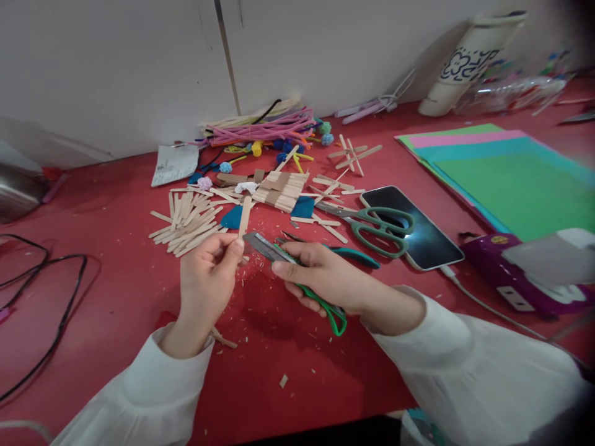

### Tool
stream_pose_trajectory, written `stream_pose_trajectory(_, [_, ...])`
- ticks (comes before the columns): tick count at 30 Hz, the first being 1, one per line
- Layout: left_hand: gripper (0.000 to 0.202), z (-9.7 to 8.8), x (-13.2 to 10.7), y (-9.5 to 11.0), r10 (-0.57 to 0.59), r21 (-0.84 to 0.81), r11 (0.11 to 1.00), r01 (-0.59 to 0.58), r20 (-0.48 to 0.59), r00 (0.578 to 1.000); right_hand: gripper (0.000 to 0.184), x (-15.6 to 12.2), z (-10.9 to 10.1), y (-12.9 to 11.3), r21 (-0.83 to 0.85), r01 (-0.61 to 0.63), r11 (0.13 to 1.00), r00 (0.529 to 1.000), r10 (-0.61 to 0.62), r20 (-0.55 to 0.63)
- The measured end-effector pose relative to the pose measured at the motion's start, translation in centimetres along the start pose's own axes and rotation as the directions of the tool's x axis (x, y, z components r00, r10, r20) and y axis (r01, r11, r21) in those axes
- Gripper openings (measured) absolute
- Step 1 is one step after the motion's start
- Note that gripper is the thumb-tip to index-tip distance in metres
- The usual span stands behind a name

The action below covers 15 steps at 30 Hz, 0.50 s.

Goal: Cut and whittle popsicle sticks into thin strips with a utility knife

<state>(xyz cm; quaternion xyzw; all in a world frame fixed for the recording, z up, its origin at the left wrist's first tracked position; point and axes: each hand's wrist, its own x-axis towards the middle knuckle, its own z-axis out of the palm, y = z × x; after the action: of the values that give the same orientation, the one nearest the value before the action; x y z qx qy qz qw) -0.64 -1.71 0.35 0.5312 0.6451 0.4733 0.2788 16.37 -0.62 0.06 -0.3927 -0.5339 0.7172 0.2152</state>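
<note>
My left hand [210, 269] pinches a wooden craft stick [245, 217] near its lower end, so that it points upward. In my right hand [320, 272] is a green-handled utility knife [266, 246], its grey blade reaching left to the stick close to my left fingertips. Whether the edge touches the wood, I cannot tell. Beyond my left hand lies a heap of loose craft sticks [186, 220]. A bundle of sticks [281, 189] with a brown paper band sits behind the knife. Partly hidden by my right hand is a tool with teal handles [356, 255].
Green-handled scissors [379, 226] rest partly on a phone [418, 229] with a cable. Coloured sheets [511, 167], a purple power strip [525, 272] and a tumbler [469, 65] are at right. Pipe cleaners [264, 127] lie by the wall. A black cable [77, 297] curls at left. Wood shavings dot the red table [279, 347].
</note>
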Motion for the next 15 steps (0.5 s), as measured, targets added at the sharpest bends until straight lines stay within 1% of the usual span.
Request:
stream_pose_trajectory(6, [0.01, 0.03, 0.05, 0.26, -0.002, 0.014, 1.0, 0.002, -0.024, 1.0, 0.022, 0.34, -0.26, 0.6, 0.154, -0.022, 0.988, 0.999, 0.015, 0.047])
stream_pose_trajectory(15, [0.01, 0.14, 0.37, 0.46, -0.015, 0.051, 0.999, 0.016, -0.028, 0.999, 0.024, 0.59, -0.35, 0.34, 0.238, -0.075, 0.968, 0.996, 0.059, 0.074])
